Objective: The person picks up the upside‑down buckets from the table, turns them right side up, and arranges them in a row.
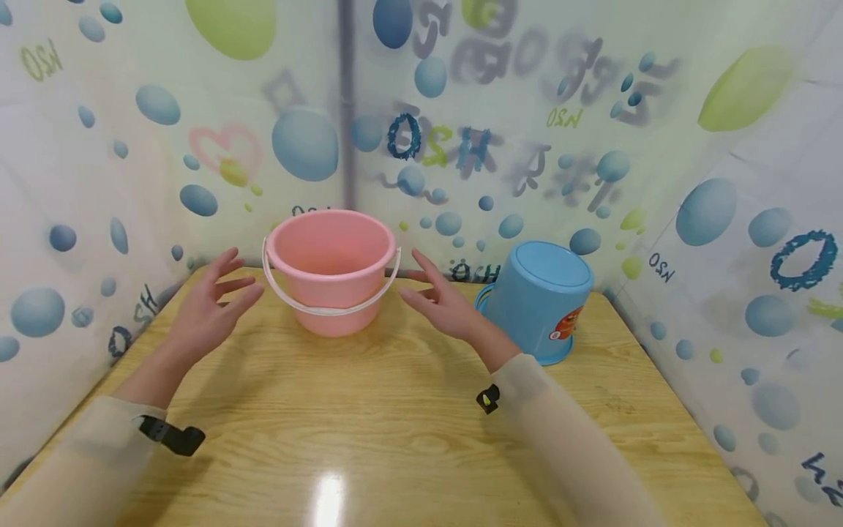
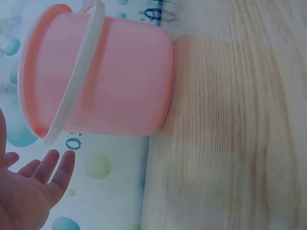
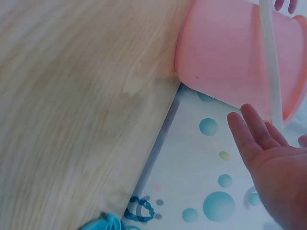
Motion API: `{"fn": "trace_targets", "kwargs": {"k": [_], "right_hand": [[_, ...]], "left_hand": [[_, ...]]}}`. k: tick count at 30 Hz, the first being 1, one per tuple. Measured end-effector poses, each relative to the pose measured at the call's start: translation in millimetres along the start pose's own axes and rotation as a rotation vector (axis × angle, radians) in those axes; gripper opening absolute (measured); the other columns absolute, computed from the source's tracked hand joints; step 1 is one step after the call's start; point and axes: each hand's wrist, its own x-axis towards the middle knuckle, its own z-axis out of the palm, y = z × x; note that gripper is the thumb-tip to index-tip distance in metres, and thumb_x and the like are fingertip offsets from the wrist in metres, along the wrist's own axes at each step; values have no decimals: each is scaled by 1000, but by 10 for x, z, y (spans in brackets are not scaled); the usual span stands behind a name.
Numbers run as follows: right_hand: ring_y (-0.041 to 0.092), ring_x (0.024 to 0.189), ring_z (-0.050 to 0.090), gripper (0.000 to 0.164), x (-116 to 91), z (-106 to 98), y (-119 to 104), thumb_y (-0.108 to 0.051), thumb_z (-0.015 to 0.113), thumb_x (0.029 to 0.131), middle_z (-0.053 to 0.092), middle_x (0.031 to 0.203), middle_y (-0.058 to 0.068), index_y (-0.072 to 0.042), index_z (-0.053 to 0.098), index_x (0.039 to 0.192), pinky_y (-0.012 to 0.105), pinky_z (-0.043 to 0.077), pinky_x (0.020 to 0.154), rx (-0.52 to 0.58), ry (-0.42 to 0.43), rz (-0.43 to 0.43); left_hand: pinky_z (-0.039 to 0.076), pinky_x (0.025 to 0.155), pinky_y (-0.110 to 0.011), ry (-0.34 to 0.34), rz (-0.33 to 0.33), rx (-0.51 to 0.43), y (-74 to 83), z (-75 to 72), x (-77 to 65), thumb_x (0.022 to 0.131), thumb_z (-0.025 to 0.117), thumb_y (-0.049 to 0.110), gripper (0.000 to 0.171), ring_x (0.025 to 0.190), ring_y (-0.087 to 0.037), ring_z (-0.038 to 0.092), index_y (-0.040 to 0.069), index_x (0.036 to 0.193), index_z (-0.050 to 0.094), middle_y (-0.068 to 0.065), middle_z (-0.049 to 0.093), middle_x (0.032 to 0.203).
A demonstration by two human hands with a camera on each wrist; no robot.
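Left of center in the head view, a pink plastic bucket stands upright on the wooden counter between the left hand and right hand, both empty, fingers spread; it's probably light, slick and fairly stiff, best held beneath its rim.

- Pink bucket: smooth plastic with a soft sheen.
- Handle: smooth white plastic.
- Blue bucket: smooth plastic, its base softly shiny.
- Label: printed, looks like paper or film.
- Surface: wood-grained, glossy enough to throw back a white glare.
- Backdrop: printed sheet, cloth or plastic unclear, mostly matt, lightly creased.
- Sleeves: matt cloth.
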Motion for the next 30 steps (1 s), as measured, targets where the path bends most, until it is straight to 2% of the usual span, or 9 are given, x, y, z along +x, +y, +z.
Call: {"fn": "trace_targets", "kwargs": {"k": [4, 6, 9, 11, 13, 15, 18, 26, 30], "right_hand": [[41, 149, 57, 83, -150, -13, 4, -52, 59, 112, 35, 177, 16, -44, 6, 177, 61, 52, 118, -2, -13, -6], [40, 148, 58, 83, -215, -7, 3, -48, 59, 113, 37, 176, 14, -42, 7, 177, 61, 51, 119, -4, -15, -6], [38, 147, 59, 84, -308, 2, 19, -46, 61, 113, 38, 176, 12, -40, 8, 177, 61, 50, 120, -13, -24, -2], [36, 148, 59, 84, -369, 6, 31, -46, 62, 112, 39, 175, 11, -42, 8, 177, 60, 50, 121, -15, -34, 8], [35, 148, 59, 84, -433, 9, 35, -46, 63, 112, 39, 175, 10, -44, 8, 176, 60, 50, 121, -18, -50, 15], [34, 149, 59, 84, -502, 9, 38, -43, 63, 113, 40, 175, 9, -45, 8, 176, 60, 49, 121, -22, -66, 23], [35, 149, 59, 84, -617, 2, 44, -41, 63, 113, 40, 175, 10, -40, 8, 177, 61, 49, 122, -35, -85, 21], [47, 151, 55, 85, -925, -66, 120, -35, 65, 113, 40, 176, 13, -32, 10, 178, 66, 45, 123, -21, -113, -11], [46, 151, 55, 86, -1096, -116, 157, -32, 66, 112, 39, 176, 16, -30, 10, 179, 69, 43, 123, -30, -112, -5]], "left_hand": [[53, 104, -28, 19, 36, -1, -5, -40, -127, 113, 64, 38, 82, 150, -49, 50, 15, 177, 19, -24, 35, 174], [51, 104, -27, 30, 61, -14, 9, -46, -185, 113, 65, 33, 77, 148, -44, 53, 13, 175, 25, -24, 39, 172], [45, 94, -5, 48, 92, -34, 45, -28, -265, 112, 66, 29, 71, 140, -15, 59, 13, 173, 32, -19, 46, 165], [44, 93, 0, 57, 130, -72, 86, -3, -319, 111, 67, 25, 68, 133, 2, 58, 12, 171, 36, -12, 50, 160], [46, 94, 0, 61, 171, -104, 134, 32, -373, 111, 68, 20, 64, 128, 13, 54, 11, 168, 41, -2, 54, 154], [48, 96, -2, 48, 221, -142, 184, 67, -427, 110, 68, 13, 62, 129, 14, 55, 9, 166, 44, 8, 54, 152], [51, 98, -5, 11, 289, -178, 260, 118, -494, 108, 68, 3, 61, 132, 10, 58, 6, 164, 46, 14, 56, 153], [58, 98, -14, -145, 430, -249, 416, 299, -538, 101, 69, -12, 68, 137, -2, 62, -1, 163, 44, 3, 56, 163], [60, 97, -19, -205, 475, -272, 481, 421, -525, 97, 72, -13, 72, 136, -5, 64, -2, 163, 45, 10, 58, 159]]}}
